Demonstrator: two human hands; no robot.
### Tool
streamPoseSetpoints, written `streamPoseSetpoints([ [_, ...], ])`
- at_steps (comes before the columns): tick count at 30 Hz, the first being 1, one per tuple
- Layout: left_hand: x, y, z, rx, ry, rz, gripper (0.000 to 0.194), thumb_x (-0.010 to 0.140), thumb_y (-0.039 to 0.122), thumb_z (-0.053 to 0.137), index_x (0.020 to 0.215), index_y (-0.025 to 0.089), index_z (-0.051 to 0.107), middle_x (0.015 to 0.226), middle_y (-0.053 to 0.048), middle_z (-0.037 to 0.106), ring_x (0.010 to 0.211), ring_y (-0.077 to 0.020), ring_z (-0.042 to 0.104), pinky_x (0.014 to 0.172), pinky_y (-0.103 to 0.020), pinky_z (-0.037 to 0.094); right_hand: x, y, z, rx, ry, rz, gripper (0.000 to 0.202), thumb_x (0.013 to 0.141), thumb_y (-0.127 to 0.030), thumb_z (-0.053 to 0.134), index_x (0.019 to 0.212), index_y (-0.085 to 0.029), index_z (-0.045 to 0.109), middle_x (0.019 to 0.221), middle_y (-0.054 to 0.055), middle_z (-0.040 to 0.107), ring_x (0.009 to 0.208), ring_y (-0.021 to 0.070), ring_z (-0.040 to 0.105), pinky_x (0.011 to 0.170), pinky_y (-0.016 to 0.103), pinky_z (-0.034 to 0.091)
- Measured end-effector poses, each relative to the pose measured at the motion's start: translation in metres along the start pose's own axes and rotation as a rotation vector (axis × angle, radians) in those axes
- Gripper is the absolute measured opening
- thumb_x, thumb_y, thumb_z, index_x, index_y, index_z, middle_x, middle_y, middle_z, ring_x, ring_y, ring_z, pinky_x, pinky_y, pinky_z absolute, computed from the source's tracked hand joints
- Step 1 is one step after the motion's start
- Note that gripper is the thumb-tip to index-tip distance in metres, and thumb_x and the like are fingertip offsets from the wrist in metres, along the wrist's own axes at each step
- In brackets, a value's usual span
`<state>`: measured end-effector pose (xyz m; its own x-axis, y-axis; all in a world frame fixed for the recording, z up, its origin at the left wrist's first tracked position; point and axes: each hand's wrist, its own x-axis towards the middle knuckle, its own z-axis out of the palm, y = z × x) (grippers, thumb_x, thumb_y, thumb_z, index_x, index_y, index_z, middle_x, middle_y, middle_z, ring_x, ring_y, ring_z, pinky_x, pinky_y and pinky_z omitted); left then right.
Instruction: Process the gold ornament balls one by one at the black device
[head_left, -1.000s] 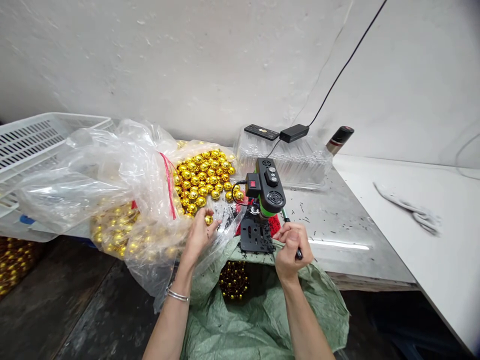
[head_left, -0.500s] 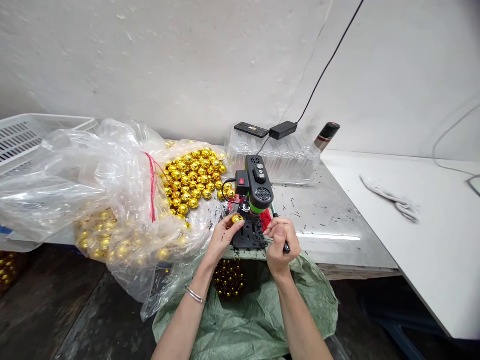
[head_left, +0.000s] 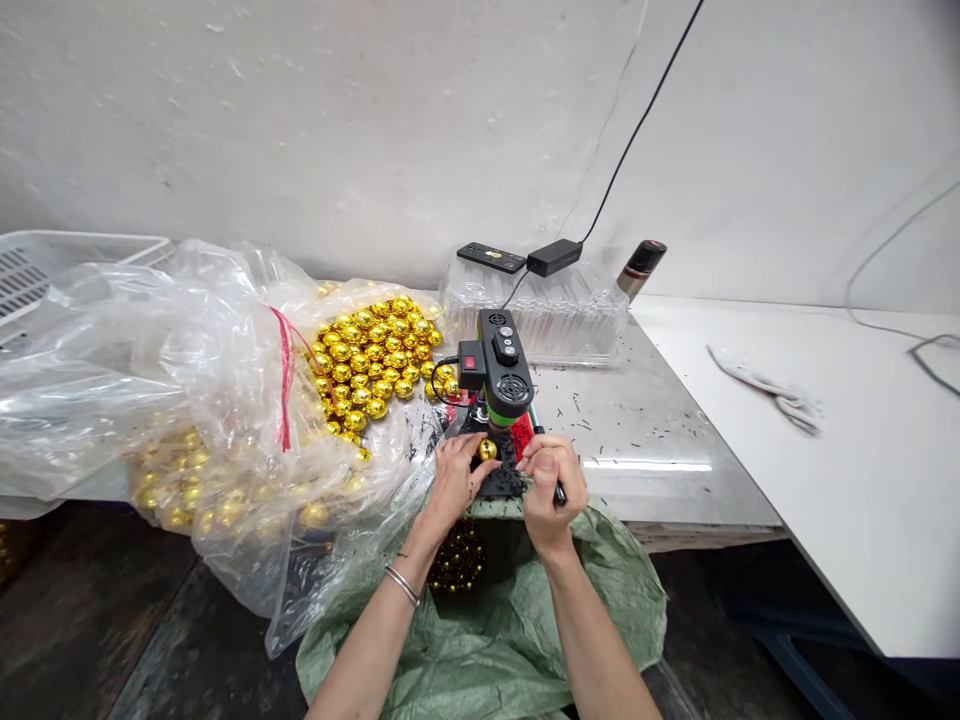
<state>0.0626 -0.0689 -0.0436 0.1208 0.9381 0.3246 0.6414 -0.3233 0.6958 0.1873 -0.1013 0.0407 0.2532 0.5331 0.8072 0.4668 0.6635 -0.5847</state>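
Note:
Between the thumb and fingers of my left hand (head_left: 459,472) is a shiny gold ball (head_left: 487,450), just below the head of a small black and green press (head_left: 508,375). My right hand (head_left: 553,485) is closed round the black lever handle (head_left: 560,493) at the press's right side. Small black pieces lie scattered over the press's base plate (head_left: 499,480). Red pieces (head_left: 523,436) sit behind my right hand. Below the table edge, an open green sack (head_left: 510,640) holds many gold balls (head_left: 457,556).
A clear plastic bag (head_left: 150,370) spills gold balls (head_left: 367,360) at the left, near a white basket (head_left: 90,240). Behind the press stand clear trays (head_left: 555,320) carrying a black adapter (head_left: 555,257), beside a dark-capped can (head_left: 643,268). Gloves (head_left: 765,390) lie right.
My left hand has moved slightly right with the ball, its fingers now further round the far side. My right hand still grips the lever. The view has shifted slightly.

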Motion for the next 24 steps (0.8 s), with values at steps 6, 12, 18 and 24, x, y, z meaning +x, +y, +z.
streamPoseSetpoints([
  [6,0.0,-0.003,0.006,0.023,0.02,0.003,0.033,0.091,0.029,0.068,0.123,0.02,0.066,0.121,-0.012,0.071,0.112,-0.0277,0.064,0.102,-0.048,0.045,-0.004,0.003,0.001,-0.011,0.017,0.019,0.029,0.098,-0.018,0.043,0.071,-0.022,0.053,0.066,0.0,0.055,0.068,0.0154,0.058,0.061,0.03,0.045],
  [12,0.002,-0.001,0.008,0.034,0.017,0.003,0.033,0.09,0.028,0.068,0.122,0.019,0.066,0.118,-0.012,0.071,0.111,-0.0274,0.063,0.101,-0.047,0.045,-0.01,0.009,0.002,0.013,0.003,-0.04,0.027,0.096,-0.015,0.044,0.071,-0.022,0.052,0.067,-0.001,0.055,0.066,0.0144,0.058,0.058,0.028,0.046],
  [18,0.001,-0.002,0.007,0.03,0.005,-0.003,0.031,0.091,0.028,0.066,0.122,0.02,0.066,0.118,-0.011,0.07,0.111,-0.027,0.062,0.1,-0.046,0.044,-0.026,0.032,0.004,0.033,-0.017,-0.167,0.027,0.098,-0.02,0.04,0.074,-0.022,0.05,0.072,0.0,0.057,0.064,0.014,0.057,0.059,0.03,0.049],
  [24,0.001,-0.001,0.007,0.034,0.014,-0.007,0.03,0.09,0.028,0.068,0.118,0.018,0.067,0.115,-0.011,0.07,0.109,-0.0267,0.063,0.1,-0.044,0.044,-0.036,0.046,0.007,0.005,0.009,-0.199,0.031,0.1,-0.024,0.035,0.071,-0.023,0.046,0.073,-0.001,0.056,0.066,0.0138,0.06,0.08,0.04,0.054],
])
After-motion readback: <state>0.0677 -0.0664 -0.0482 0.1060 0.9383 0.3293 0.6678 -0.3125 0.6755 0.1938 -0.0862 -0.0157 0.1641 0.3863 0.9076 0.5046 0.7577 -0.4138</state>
